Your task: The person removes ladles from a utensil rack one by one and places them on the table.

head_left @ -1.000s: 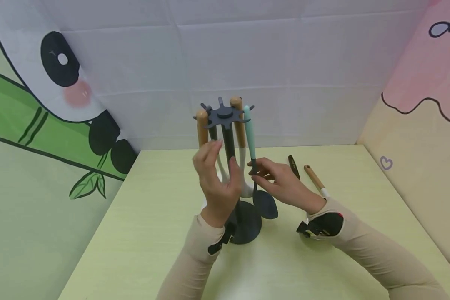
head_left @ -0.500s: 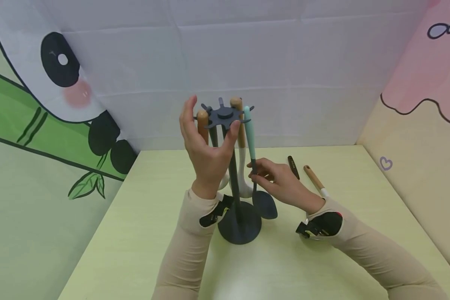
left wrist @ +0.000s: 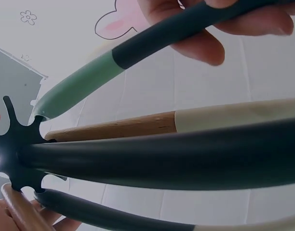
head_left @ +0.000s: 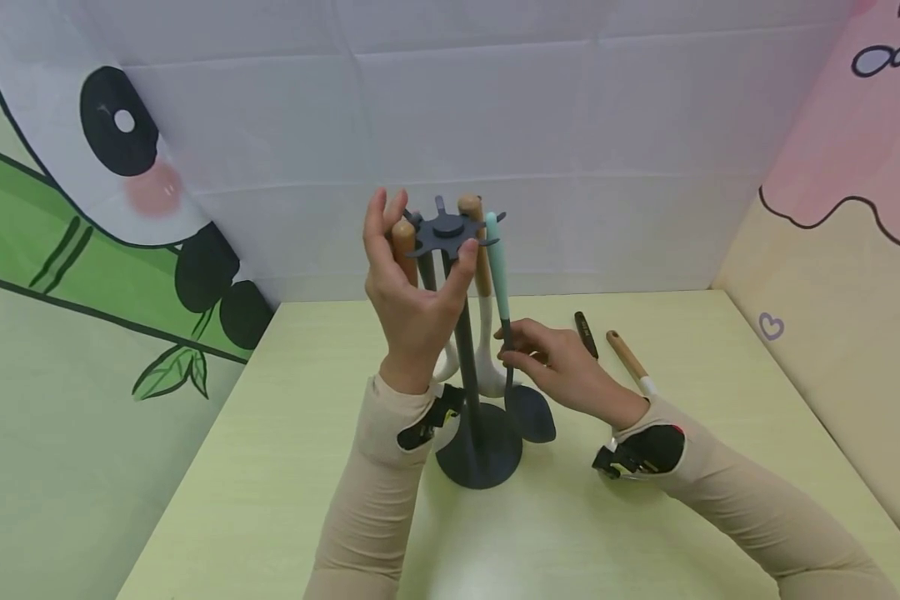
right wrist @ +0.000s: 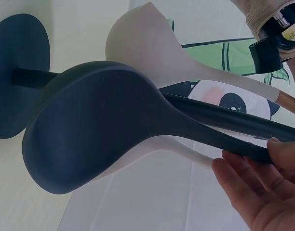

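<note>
A dark utensil rack (head_left: pixel 471 375) stands upright on its round base, with a hooked disc on top. My left hand (head_left: pixel 418 300) holds the rack's top, thumb at the disc's rim and fingers behind a wooden handle (head_left: pixel 404 246). By its dark neck, my right hand (head_left: pixel 558 358) pinches a ladle (right wrist: pixel 94 125) with a mint handle (head_left: pixel 498 262). The handle's top is at the disc's hooks; the left wrist view shows it touching or very close to one (left wrist: pixel 39 113). A white ladle (right wrist: pixel 142 45) and another white-headed utensil also hang there.
Right of the rack, a black handle (head_left: pixel 586 333) and a wooden-handled utensil (head_left: pixel 628 358) lie on the pale yellow table (head_left: pixel 270 500). My right forearm partly hides the latter. A white cloth wall (head_left: pixel 570 150) rises behind the table.
My left hand has risen from the middle of the rack up to its top, and its fingers have closed in slightly. My right hand and the ladle have stayed nearly still.
</note>
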`<state>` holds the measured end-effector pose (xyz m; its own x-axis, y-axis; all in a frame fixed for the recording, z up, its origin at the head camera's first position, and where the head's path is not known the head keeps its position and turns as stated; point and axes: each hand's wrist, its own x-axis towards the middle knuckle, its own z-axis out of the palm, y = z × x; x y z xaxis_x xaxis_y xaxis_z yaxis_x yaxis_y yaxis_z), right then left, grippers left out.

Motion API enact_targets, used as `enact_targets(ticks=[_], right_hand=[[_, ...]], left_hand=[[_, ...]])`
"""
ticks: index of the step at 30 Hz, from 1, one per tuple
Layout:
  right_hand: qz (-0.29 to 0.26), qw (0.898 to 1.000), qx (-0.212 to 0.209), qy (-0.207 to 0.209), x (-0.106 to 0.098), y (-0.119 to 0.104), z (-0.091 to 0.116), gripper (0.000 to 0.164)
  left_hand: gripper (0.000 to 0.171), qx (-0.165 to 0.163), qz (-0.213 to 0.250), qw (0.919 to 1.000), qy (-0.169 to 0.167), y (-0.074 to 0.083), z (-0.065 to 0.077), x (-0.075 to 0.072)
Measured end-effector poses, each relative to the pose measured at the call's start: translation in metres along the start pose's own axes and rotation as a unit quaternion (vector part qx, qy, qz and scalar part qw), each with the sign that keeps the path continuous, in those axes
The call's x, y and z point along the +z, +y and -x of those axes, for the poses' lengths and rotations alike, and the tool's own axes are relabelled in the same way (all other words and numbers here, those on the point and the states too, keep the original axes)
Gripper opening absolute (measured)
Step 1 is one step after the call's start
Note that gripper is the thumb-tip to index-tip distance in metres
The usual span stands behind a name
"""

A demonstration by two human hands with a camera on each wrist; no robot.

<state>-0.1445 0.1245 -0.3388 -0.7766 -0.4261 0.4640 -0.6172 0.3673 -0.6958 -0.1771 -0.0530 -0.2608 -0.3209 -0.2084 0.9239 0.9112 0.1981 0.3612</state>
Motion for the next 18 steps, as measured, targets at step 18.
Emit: enact_targets(ticks=[18], right_hand=[[-0.017,1.000,-0.013,-0.005,-0.0067,0.0044,0.0025,0.020]], left_hand=[[0.079,0.005,0.035,0.9993,-0.009,-0.0064,0.0006,0.0036]])
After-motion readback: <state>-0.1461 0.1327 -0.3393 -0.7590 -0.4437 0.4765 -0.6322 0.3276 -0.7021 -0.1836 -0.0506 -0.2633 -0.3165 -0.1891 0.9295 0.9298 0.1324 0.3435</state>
